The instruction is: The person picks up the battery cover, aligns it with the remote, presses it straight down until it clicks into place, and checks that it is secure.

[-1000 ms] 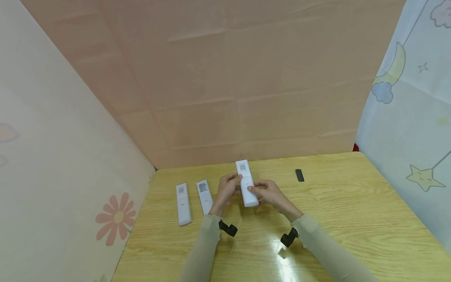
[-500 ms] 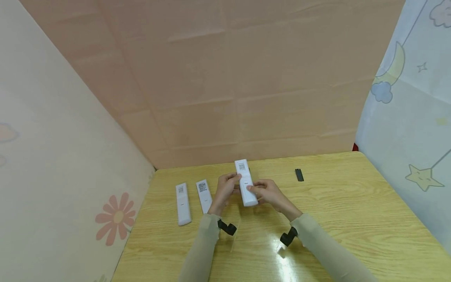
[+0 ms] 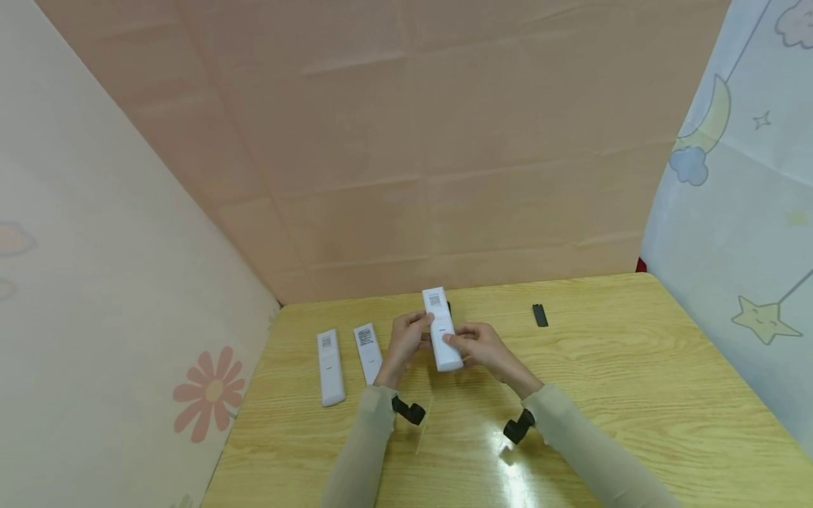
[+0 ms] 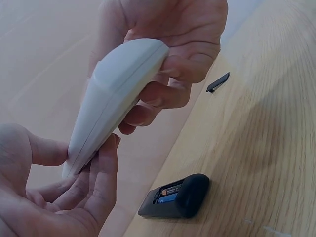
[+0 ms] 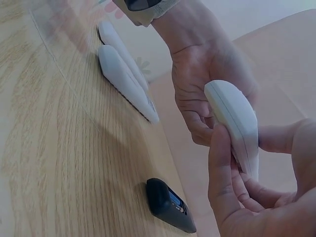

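Note:
A white remote control [image 3: 444, 356] is held up over the table between both hands, its back with a printed label facing up. My left hand [image 3: 405, 341] pinches its left side between thumb and fingers. On the other side, near the lower end, my right hand [image 3: 488, 348] grips it with the thumb on the back cover. Behind it lies a black remote [image 4: 192, 197], mostly hidden in the head view; its battery compartment is uncovered, with batteries [image 4: 171, 191] inside. A black battery cover [image 3: 540, 315] lies farther right.
Two more white remotes, one at the far left [image 3: 330, 370] and one beside it [image 3: 367, 346], lie back up on the wooden table [image 3: 603, 395]. My left forearm partly covers the nearer one. A pinkish sheet [image 3: 356, 155] hangs behind the table's back edge.
Both hands have shifted very slightly left with the white remote, so a sliver of the black remote now shows behind it. The grip looks the same.

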`<state>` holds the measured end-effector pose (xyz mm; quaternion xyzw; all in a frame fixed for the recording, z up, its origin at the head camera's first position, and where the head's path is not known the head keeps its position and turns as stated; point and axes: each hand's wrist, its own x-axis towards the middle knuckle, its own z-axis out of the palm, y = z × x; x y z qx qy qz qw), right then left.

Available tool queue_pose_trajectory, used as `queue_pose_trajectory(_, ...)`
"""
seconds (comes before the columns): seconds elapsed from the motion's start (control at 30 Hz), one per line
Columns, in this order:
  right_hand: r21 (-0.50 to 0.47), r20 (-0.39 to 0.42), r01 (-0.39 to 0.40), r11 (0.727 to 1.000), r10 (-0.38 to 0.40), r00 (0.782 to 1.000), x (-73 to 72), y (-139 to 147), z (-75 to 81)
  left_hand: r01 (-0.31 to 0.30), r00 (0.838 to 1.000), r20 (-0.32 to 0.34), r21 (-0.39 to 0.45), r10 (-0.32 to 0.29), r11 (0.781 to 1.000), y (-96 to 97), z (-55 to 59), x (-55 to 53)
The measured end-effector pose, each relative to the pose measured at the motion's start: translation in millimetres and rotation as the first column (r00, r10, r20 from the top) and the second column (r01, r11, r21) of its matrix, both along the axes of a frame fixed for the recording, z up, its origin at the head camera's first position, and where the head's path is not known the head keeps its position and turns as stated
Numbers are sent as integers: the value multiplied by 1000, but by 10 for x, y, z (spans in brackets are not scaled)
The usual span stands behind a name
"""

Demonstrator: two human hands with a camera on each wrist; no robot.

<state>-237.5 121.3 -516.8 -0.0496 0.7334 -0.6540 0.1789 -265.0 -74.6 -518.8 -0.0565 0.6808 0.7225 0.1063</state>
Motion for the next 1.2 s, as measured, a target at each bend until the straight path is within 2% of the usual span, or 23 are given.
queue_pose_trajectory(0.23,-11,5,-23,1000,23,1000,38,4,-1,1,1000,-1,-7,-1,1000,-26,-17,20)
queue_pose_trajectory(0.47,-44,1,-47,998,47,999,128,11,9,-44,999,1,-27,44,999,-90,-47,19)
queue_pose_trajectory(0.6,-50,-18,-51,997,50,999,149,10,1,-51,999,0,-33,51,998,-127,-57,12)
queue_pose_trajectory(1.03,-35,-73,-57,998,54,996,183,-2,11,-40,999,-5,-49,39,998,-182,-32,28)
queue_pose_trajectory(1.2,-49,-71,-61,997,57,996,181,-18,-5,-11,1000,-12,-64,10,998,-240,-42,36)
